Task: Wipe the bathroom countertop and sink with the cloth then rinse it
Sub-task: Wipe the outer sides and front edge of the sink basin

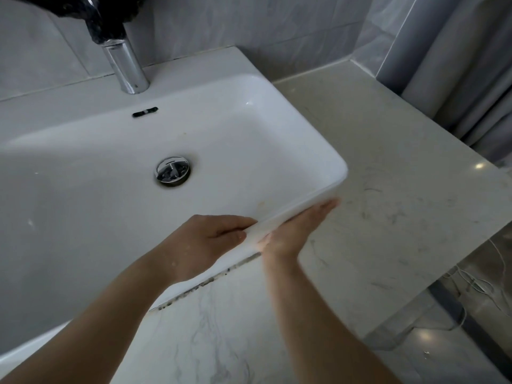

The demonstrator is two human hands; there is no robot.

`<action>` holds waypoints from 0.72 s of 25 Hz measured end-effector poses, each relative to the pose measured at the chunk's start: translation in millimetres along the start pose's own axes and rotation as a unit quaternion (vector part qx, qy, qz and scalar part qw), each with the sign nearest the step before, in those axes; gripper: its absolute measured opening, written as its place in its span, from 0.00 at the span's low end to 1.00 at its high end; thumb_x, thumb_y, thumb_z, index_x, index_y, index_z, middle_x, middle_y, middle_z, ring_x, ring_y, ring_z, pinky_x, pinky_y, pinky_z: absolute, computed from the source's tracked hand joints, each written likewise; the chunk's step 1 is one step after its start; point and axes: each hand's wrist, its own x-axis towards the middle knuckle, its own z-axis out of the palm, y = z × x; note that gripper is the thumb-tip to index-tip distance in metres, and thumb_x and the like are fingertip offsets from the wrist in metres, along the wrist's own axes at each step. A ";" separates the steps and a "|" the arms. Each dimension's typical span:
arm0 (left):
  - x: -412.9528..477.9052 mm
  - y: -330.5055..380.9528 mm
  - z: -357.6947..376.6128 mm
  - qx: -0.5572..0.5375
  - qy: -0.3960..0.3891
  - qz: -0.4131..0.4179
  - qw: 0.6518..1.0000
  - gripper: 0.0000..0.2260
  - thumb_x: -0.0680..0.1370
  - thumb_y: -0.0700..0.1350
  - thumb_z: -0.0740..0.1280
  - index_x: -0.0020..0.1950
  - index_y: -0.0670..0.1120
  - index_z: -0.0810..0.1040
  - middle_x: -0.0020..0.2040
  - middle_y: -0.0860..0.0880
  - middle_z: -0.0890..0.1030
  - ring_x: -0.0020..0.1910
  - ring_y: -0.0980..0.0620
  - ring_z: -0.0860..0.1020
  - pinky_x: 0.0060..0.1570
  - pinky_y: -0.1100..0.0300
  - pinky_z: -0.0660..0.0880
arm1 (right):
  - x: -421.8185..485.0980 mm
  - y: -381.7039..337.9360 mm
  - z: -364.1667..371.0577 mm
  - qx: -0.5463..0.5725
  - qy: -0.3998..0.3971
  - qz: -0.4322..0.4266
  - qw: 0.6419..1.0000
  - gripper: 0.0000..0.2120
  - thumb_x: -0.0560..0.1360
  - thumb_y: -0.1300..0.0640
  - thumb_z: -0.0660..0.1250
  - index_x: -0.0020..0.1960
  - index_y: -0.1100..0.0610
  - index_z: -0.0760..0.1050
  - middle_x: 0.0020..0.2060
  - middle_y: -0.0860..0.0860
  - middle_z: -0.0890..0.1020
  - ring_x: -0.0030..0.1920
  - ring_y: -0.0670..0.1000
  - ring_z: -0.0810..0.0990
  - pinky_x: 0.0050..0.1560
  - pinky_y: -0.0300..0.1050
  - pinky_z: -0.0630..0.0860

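The white rectangular sink (277, 128) fills the left and middle of the view, with a chrome drain (173, 171) in its floor. My left hand (205, 242) is inside the basin, its fingers lying along the inner side of the front rim (304, 203). My right hand (293, 231) presses flat against the outer side of that rim, fingers straight and pointing toward the sink's front right corner. The beige marbled countertop (388, 189) lies to the right of the sink. I cannot make out a cloth; both hands are motion-blurred at the rim.
A chrome tap (127, 67) rises behind the basin, its top wrapped in black plastic (108, 20). Dark grime (210, 281) lines the seam under the sink's front. Grey tiled walls stand behind, a grey curtain (471, 65) hangs at the right, and loose wires (476, 284) lie beyond the counter's edge.
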 end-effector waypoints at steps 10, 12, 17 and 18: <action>-16.1 -3.2 -3.4 0.108 0.005 0.011 0.994 0.13 0.81 0.49 0.56 0.59 0.64 0.75 0.53 0.59 0.81 0.52 0.60 0.76 0.54 0.67 0.68 | 5.1 -20.2 9.7 0.110 -0.031 0.046 0.992 0.44 0.66 0.25 0.58 0.76 0.46 0.56 0.75 0.49 0.61 0.73 0.51 0.65 0.73 0.56 0.61; -15.9 -3.4 -4.6 0.093 0.000 0.016 0.996 0.13 0.81 0.47 0.56 0.58 0.62 0.76 0.52 0.58 0.81 0.52 0.59 0.76 0.54 0.66 0.68 | -45.3 -28.1 23.0 0.024 -0.006 -0.005 1.000 0.38 0.73 0.31 0.52 0.77 0.45 0.46 0.77 0.42 0.48 0.76 0.43 0.52 0.76 0.51 0.52; -29.8 -14.1 -9.5 0.155 0.006 0.014 0.988 0.13 0.81 0.50 0.53 0.59 0.61 0.75 0.49 0.57 0.81 0.48 0.59 0.76 0.51 0.63 0.70 | 15.3 -16.1 7.6 0.023 0.022 0.016 0.999 0.39 0.69 0.27 0.56 0.76 0.43 0.54 0.75 0.48 0.60 0.70 0.50 0.65 0.71 0.60 0.62; -36.1 -18.1 -11.7 0.167 0.010 0.011 0.986 0.14 0.81 0.51 0.53 0.59 0.62 0.74 0.48 0.57 0.81 0.47 0.59 0.76 0.50 0.63 0.71 | 30.9 -10.2 6.4 0.065 0.005 0.036 0.997 0.41 0.67 0.26 0.57 0.75 0.43 0.57 0.74 0.49 0.63 0.69 0.52 0.68 0.70 0.62 0.63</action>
